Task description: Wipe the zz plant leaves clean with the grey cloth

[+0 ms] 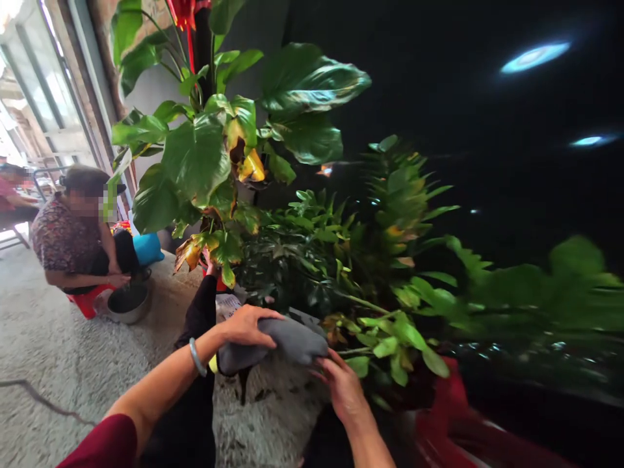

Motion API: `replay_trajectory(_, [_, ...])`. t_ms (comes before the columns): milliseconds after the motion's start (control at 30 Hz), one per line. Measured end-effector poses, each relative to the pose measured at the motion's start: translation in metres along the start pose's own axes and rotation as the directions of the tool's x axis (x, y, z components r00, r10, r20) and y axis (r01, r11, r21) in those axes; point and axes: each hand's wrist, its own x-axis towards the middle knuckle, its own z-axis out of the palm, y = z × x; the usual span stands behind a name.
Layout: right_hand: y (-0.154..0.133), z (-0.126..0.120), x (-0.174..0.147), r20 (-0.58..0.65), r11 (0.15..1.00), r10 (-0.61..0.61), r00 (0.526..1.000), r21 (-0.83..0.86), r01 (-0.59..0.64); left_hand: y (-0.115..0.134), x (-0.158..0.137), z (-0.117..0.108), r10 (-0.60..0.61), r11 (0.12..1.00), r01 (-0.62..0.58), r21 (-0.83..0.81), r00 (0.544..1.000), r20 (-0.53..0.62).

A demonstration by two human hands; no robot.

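Between my two hands is a grey, soft cloth piece (297,339) with a dark edge. It is long and bulging, and its exact kind cannot be made out. My left hand (249,327), a pale bangle (197,357) on its wrist, grips the cloth from above with the thumb on the near side. At the cloth's right end, my right hand (341,387) pinches it with the fingertips, which are partly hidden. Below the cloth lies rough concrete floor with dark scraps (253,393).
Large leafy plants (195,156) stand ahead, with more foliage (400,338) to the right. A co-worker (73,227) sits at left on a red stool (88,299), hands at a dark basin (129,302). A red object (453,416) is at lower right. A cable (43,400) crosses the floor.
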Motion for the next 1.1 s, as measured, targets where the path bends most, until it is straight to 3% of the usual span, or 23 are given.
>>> replay_trajectory(33, [-0.001, -0.001, 0.0, 0.015, 1.0, 0.001, 1.0, -0.002, -0.001, 0.003, -0.004, -0.007, 0.025, 0.998, -0.026, -0.051, 0.999, -0.028])
replay_trajectory(100, [-0.003, -0.002, 0.0, 0.057, 1.0, 0.003, 0.998, 0.004, -0.003, 0.015, 0.0, -0.03, 0.033, 0.99, -0.063, -0.124, 0.972, -0.232])
replay_trajectory(133, [-0.005, -0.002, -0.001, 0.069, 1.0, 0.004, 0.998, 0.013, -0.005, 0.022, 0.007, -0.044, 0.021, 0.987, -0.078, -0.142, 0.931, -0.364])
replay_trajectory(200, [-0.007, 0.0, -0.002, 0.067, 0.999, 0.007, 0.998, 0.038, -0.01, 0.03, 0.028, -0.068, -0.01, 0.985, -0.095, -0.145, 0.804, -0.594])
replay_trajectory(267, [-0.008, 0.003, -0.004, 0.056, 0.999, 0.008, 0.998, 0.049, -0.011, 0.025, 0.047, -0.078, -0.052, 0.988, -0.072, -0.139, 0.689, -0.723])
replay_trajectory(300, [-0.008, 0.004, -0.004, 0.056, 0.999, 0.004, 0.998, 0.047, -0.007, 0.017, 0.052, -0.076, -0.082, 0.989, -0.037, -0.144, 0.67, -0.738])
replay_trajectory(333, [-0.008, 0.005, -0.004, 0.054, 0.999, -0.002, 0.999, 0.041, -0.001, 0.006, 0.053, -0.067, -0.119, 0.988, 0.01, -0.152, 0.676, -0.727])
replay_trajectory(400, [-0.006, 0.005, -0.004, 0.047, 0.999, -0.013, 0.999, 0.03, 0.012, -0.021, 0.041, -0.038, -0.21, 0.976, 0.124, -0.178, 0.745, -0.633])
replay_trajectory(500, [-0.004, 0.0, -0.001, 0.054, 1.0, 0.002, 0.999, 0.023, -0.004, -0.053, -0.004, 0.012, -0.311, 0.946, 0.211, -0.247, 0.806, -0.504])
replay_trajectory(567, [-0.004, -0.004, 0.001, 0.078, 0.999, 0.03, 0.996, 0.018, -0.032, -0.057, -0.033, 0.026, -0.33, 0.929, 0.221, -0.296, 0.857, -0.396])
replay_trajectory(667, [-0.005, -0.005, 0.002, 0.077, 0.999, 0.024, 0.997, 0.018, -0.026, -0.037, -0.049, 0.003, -0.283, 0.932, 0.143, -0.332, 0.86, -0.424])
replay_trajectory(733, [-0.006, -0.003, 0.001, 0.061, 1.0, 0.006, 0.998, 0.029, -0.007, -0.019, -0.037, -0.033, -0.246, 0.949, 0.08, -0.304, 0.791, -0.56])
replay_trajectory(800, [-0.006, 0.001, 0.0, 0.056, 0.999, 0.005, 0.998, 0.04, -0.007, -0.011, -0.016, -0.067, -0.207, 0.973, 0.068, -0.222, 0.685, -0.698])
replay_trajectory(867, [-0.005, 0.005, 0.0, 0.054, 0.999, 0.005, 0.999, 0.051, -0.007, -0.015, 0.004, -0.087, -0.189, 0.981, 0.084, -0.175, 0.609, -0.77])
replay_trajectory(900, [-0.005, 0.006, 0.0, 0.051, 0.999, 0.004, 0.999, 0.054, -0.006, -0.022, 0.009, -0.089, -0.206, 0.978, 0.114, -0.172, 0.597, -0.775])
replay_trajectory(967, [-0.004, 0.008, 0.0, 0.044, 0.999, -0.001, 0.999, 0.054, -0.002, -0.039, 0.008, -0.077, -0.285, 0.958, 0.214, -0.191, 0.625, -0.727])
replay_trajectory(1100, [-0.004, 0.004, -0.001, 0.048, 0.999, -0.006, 0.999, 0.042, 0.004, -0.064, -0.032, -0.026, -0.45, 0.892, 0.358, -0.275, 0.761, -0.468])
